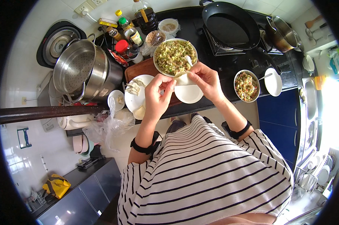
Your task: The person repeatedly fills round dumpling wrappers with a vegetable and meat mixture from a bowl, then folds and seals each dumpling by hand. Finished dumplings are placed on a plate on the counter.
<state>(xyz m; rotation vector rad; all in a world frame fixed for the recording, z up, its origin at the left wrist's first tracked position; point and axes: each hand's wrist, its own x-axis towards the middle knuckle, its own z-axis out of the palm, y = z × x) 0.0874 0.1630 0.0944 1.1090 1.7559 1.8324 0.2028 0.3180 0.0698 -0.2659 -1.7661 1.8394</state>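
A thin dough wrapper [183,79], folded over, is pinched between the fingertips of my left hand [159,94] and my right hand [207,80]. Whether it has filling inside is hidden. Directly beneath it is a small white bowl [189,95]. Just beyond my hands stands a large bowl of chopped filling [173,56] with a white spoon [189,60] in it. A white plate [133,99] left of my left hand carries folded dumplings [135,86] and pale wrappers [140,112], partly hidden by that hand.
A wooden board [138,69] lies under the dishes. Steel steamer pots [79,67] and sauce bottles [133,33] stand left and behind. A wok [231,25] sits on the stove. Toward the right are another filling bowl [246,85] and a white dish [273,82]. A plastic bag [110,129] hangs near the counter edge.
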